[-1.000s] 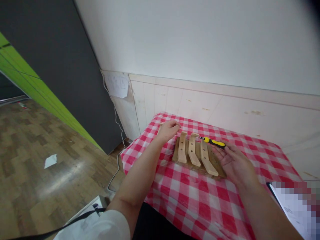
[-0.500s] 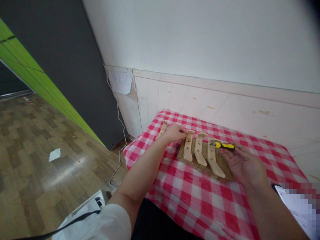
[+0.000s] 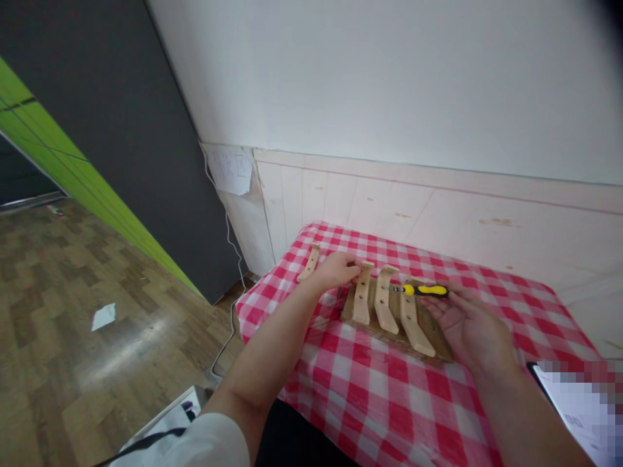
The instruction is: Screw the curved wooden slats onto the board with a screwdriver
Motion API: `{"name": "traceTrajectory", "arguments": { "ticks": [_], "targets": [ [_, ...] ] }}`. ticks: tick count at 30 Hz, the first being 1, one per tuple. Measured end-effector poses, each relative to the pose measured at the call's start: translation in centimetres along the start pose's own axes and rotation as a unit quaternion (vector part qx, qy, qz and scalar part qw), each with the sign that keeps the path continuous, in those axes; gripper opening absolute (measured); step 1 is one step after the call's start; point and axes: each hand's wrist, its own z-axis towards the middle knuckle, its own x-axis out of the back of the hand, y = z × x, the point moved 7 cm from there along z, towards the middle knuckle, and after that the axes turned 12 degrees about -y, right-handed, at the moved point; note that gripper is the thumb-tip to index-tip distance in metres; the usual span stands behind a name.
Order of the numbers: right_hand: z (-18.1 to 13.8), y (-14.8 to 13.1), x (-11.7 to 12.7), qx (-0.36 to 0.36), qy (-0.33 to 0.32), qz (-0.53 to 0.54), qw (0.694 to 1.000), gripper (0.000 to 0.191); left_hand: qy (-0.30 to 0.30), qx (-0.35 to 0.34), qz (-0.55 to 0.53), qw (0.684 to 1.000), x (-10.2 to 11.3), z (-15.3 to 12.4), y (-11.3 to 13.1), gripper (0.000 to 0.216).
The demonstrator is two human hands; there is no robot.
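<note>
A wooden rack (image 3: 428, 331) with three pale curved hooks lies on a red-and-white checked tablecloth (image 3: 370, 395). My left hand (image 3: 335, 269) rests with curled fingers at the rack's left end, beside the leftmost hook (image 3: 361, 301); what it grips, if anything, is hidden. A loose wooden hook (image 3: 309, 262) lies just left of that hand. My right hand (image 3: 467, 324) lies palm up at the rack's right side, fingers spread. A yellow-and-black screwdriver (image 3: 424, 290) rests across its fingertips and the rack's top.
The table stands against a white panelled wall (image 3: 438, 201). A dark phone or tablet edge (image 3: 538, 373) sits at the table's right. Left of the table are a wood floor (image 3: 73, 337) with a paper scrap (image 3: 103, 316), a white cable (image 3: 228, 259) and a dark panel.
My left hand has slid right, uncovering the loose hook on the cloth. The screwdriver and my right hand hold about the same place by the rack; the camera shifted slightly.
</note>
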Motion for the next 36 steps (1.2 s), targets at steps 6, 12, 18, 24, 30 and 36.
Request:
{"name": "traceTrajectory", "arguments": {
  "ticks": [6,12,18,24,30,36],
  "targets": [
    [-0.1,-0.1,-0.2,0.002,0.007,-0.012,1.0,0.017,0.059,0.001,0.206,0.977,0.8,-0.5,1.2,0.022],
    [-0.2,-0.5,-0.6,0.024,-0.015,-0.009,1.0,0.016,0.226,0.125,0.359,0.897,3.8,-1.8,0.6,0.023],
    [-0.9,-1.3,-2.7,0.052,-0.05,-0.037,0.997,0.017,0.247,0.312,0.324,0.858,6.4,-3.8,-2.3,0.063],
    [-1.4,-0.7,-3.7,0.029,-0.074,-0.067,0.995,0.018,0.204,0.34,0.304,0.866,6.3,-3.8,-3.6,0.067],
    [-1.2,-0.7,-3.2,0.033,-0.061,-0.055,0.996,0.02,0.221,0.11,0.23,0.941,5.0,-2.5,0.4,0.075],
    [-0.9,-1.8,-2.9,0.072,-0.022,-0.002,0.997,0.018,0.213,-0.203,0.065,0.954,2.4,-2.8,4.4,0.062]
  ]
}}
